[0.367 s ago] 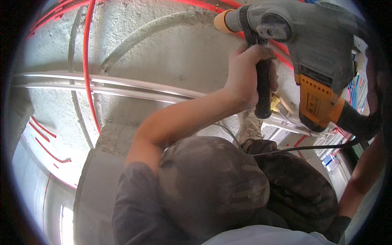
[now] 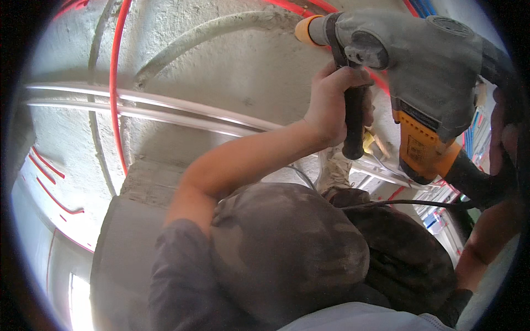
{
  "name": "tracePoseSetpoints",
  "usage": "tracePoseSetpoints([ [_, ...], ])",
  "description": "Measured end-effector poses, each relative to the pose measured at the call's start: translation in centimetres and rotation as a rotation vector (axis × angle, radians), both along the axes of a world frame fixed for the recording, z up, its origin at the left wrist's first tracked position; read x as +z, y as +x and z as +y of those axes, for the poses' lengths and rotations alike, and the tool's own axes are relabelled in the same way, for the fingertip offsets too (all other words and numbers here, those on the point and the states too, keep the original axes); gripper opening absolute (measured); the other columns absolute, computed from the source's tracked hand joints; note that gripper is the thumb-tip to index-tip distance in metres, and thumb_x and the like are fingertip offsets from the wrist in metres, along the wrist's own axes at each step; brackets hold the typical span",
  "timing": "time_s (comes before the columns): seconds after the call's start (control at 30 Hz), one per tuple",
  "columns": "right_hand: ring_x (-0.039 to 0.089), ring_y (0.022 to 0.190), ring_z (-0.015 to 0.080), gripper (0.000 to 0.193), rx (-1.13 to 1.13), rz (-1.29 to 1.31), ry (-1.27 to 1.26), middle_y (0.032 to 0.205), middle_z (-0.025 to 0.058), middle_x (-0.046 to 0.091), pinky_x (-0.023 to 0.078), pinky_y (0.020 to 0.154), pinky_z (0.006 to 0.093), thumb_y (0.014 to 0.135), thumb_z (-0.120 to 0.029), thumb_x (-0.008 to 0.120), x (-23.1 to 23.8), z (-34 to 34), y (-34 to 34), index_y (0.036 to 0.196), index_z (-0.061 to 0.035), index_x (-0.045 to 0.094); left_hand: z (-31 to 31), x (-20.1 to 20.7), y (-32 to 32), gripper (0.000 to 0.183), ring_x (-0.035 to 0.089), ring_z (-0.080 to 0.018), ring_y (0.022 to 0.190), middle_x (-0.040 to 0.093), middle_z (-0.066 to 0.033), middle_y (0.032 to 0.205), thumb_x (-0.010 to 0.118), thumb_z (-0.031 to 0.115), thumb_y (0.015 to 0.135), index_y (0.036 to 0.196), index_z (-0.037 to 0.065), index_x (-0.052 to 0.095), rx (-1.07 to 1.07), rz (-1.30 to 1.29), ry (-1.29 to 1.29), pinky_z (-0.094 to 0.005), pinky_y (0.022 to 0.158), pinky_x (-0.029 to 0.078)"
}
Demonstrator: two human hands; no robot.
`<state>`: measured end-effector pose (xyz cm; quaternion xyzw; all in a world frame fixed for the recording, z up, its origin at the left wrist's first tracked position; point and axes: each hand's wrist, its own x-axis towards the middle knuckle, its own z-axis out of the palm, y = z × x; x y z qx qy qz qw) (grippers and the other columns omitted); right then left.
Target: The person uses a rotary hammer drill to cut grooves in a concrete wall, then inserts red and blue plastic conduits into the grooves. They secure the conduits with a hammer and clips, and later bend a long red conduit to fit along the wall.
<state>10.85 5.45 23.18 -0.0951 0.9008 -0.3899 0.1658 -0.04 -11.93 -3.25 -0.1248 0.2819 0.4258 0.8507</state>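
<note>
I was apparently aiming the drill [image 2: 414, 60], left grip [image 2: 330, 105] wrapped round its side handle [image 2: 353, 137]; right grip [image 2: 498, 144], I couldn't tell; pressing would need bracing.

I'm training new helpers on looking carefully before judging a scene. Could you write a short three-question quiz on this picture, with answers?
1. Which hand grips the black side handle?
2. True or false: the long red tube at the left crosses the two white tubes.
3. Fill in the blank: the casing of the drill is gray and ____.

Key:
1. The left hand.
2. True.
3. Orange.
</note>
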Motion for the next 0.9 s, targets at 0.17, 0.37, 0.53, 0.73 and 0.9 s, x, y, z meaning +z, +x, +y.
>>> tracePoseSetpoints([
  [0.17, 0.063, 0.070, 0.0170, 0.107, -0.093, -0.116, 0.076, 0.090, 0.0199, 0.067, 0.050, 0.062, 0.0257, 0.042, -0.047, 0.093, 0.6, -1.4, -1.5, 0.126, 0.0131, 0.065, -0.3, -0.5, -0.7, 0.027, 0.059, -0.0247, 0.054, 0.060, -0.0105, 0.070, 0.067, 0.025, 0.086, 0.104, 0.007, 0.059, 0.055, -0.077, -0.030, -0.0407, 0.052, 0.050],
  [0.37, 0.064, 0.069, 0.0166, 0.092, -0.462, -0.154, 0.116, 0.089, 0.0185, 0.068, 0.050, 0.061, 0.0256, 0.047, -0.038, 0.091, 0.3, -3.1, -0.4, 0.121, 0.0122, 0.067, -1.2, -1.4, -2.0, 0.026, 0.059, -0.0265, 0.053, 0.059, -0.0124, 0.068, 0.064, 0.020, 0.083, 0.103, 0.004, 0.058, 0.066, -0.141, -0.214, -0.0410, 0.051, 0.050],
  [0.53, 0.064, 0.068, 0.0162, 0.080, -0.854, -0.228, 0.187, 0.088, 0.0174, 0.069, 0.051, 0.060, 0.0255, 0.052, -0.030, 0.089, 0.7, -5.9, 0.1, 0.118, 0.0115, 0.068, -0.1, -2.7, -2.2, 0.026, 0.060, -0.0282, 0.051, 0.059, -0.0142, 0.066, 0.059, 0.021, 0.085, 0.104, 0.002, 0.060, 0.017, -0.089, -0.121, -0.0409, 0.052, 0.051],
  [0.73, 0.065, 0.068, 0.0158, 0.066, -1.303, -0.278, 0.128, 0.088, 0.0161, 0.070, 0.051, 0.059, 0.0254, 0.058, -0.021, 0.087, 1.5, -10.4, 2.3, 0.113, 0.0106, 0.070, -1.7, -0.4, -1.3, 0.024, 0.059, -0.0258, 0.049, 0.059, -0.0119, 0.067, 0.063, 0.018, 0.085, 0.103, 0.003, 0.060, 0.083, -0.072, -0.063, -0.0394, 0.050, 0.052],
  [0.9, 0.066, 0.067, 0.0155, 0.054, -1.521, -0.291, 0.060, 0.087, 0.0150, 0.071, 0.051, 0.059, 0.0252, 0.063, -0.014, 0.084, 2.6, -12.5, 3.1, 0.110, 0.0099, 0.071, -2.4, -0.2, 0.1, 0.024, 0.061, -0.0225, 0.056, 0.062, -0.0104, 0.076, 0.065, 0.015, 0.085, 0.106, 0.004, 0.059, 0.012, -0.142, 0.046, -0.0391, 0.048, 0.051],
])
